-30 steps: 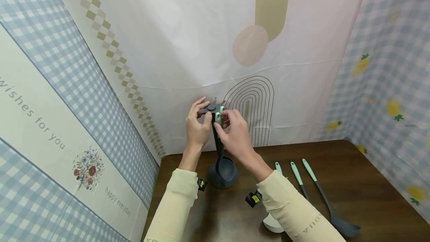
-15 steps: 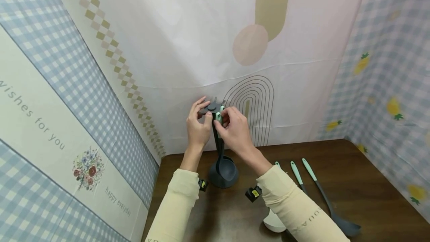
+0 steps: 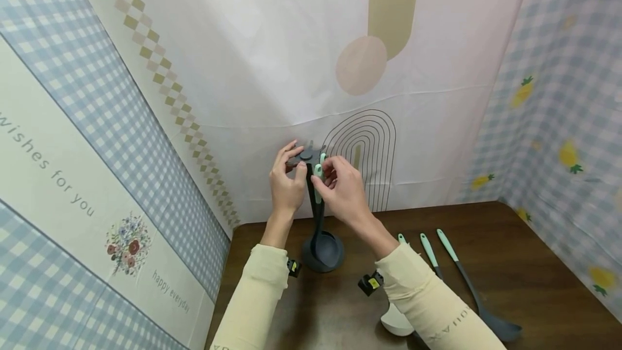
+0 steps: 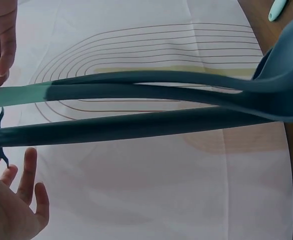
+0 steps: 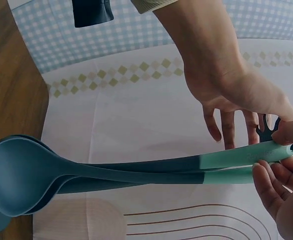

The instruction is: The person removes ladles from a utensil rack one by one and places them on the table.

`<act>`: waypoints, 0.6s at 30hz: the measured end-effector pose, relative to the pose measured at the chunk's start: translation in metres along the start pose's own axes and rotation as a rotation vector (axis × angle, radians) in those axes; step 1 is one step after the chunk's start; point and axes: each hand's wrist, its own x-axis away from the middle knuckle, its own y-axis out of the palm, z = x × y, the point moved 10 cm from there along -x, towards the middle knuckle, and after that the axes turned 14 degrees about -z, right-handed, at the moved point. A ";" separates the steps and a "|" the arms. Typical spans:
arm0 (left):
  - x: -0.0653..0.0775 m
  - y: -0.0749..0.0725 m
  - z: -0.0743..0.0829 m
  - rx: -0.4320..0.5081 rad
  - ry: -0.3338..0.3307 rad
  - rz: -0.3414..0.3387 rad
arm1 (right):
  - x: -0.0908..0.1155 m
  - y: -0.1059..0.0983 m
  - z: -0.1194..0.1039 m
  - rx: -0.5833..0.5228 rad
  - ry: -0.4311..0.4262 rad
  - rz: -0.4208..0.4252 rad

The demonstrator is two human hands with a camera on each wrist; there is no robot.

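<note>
A dark utensil stand with a hooked top point(image 3: 307, 154) and a straight post point(image 4: 136, 127) rises near the back wall in the head view. My left hand point(image 3: 286, 188) grips the hooked top from the left, thumb in front and fingers behind. Two dark ladles with mint green handles hang down along the post, their bowls overlapping low over the stand. My right hand point(image 3: 346, 188) pinches the nearer ladle point(image 5: 21, 175) by its mint handle point(image 5: 241, 154), close to the hooks. The second ladle's handle point(image 5: 229, 175) lies right beside it, partly behind the right fingers.
On the brown table point(image 3: 340, 317) at right lie several mint-handled utensils: a slotted-looking dark turner point(image 3: 500, 329), another handle point(image 3: 428, 250), and one with a white bowl point(image 3: 396, 322). My right sleeve covers part of them. A white patterned cloth wall point(image 3: 262, 69) stands close behind.
My right hand has shifted slightly right, with the nearer ladle's handle end moving along with it. My left hand stays on the stand's top.
</note>
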 end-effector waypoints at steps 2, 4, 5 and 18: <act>0.000 0.000 0.000 -0.003 -0.005 -0.002 | 0.000 0.000 0.001 -0.008 0.003 -0.004; 0.000 0.000 0.000 -0.004 -0.009 -0.002 | 0.001 0.001 0.002 -0.018 0.008 -0.010; 0.000 0.000 0.000 -0.005 -0.012 -0.001 | 0.001 0.001 0.003 -0.022 0.010 -0.012; 0.000 0.001 0.000 0.008 -0.007 -0.003 | 0.010 0.006 0.007 -0.071 -0.001 -0.045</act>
